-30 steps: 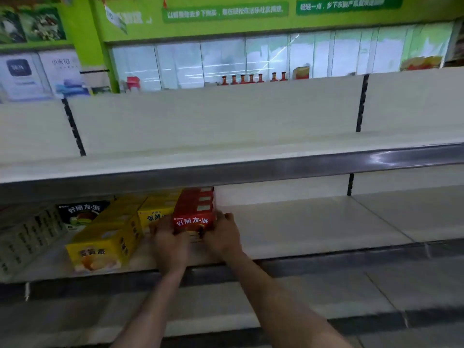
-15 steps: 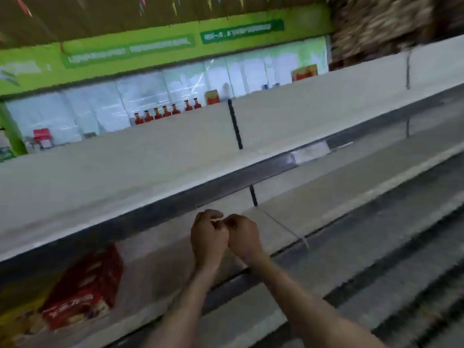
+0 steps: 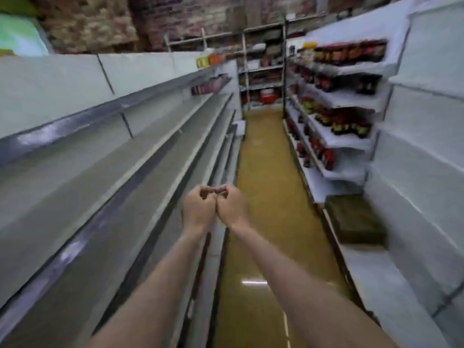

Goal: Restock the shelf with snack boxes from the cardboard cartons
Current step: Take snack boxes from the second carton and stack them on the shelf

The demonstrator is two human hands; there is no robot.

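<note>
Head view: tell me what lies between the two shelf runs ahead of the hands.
In the head view, a bare yellowish floor aisle runs between the left shelving and the stocked right shelving. Both hands hold nothing.

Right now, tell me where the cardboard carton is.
In the head view, the cardboard carton sits low on the right of the aisle, on the bottom ledge of the right-hand shelving, right of both hands.
</note>
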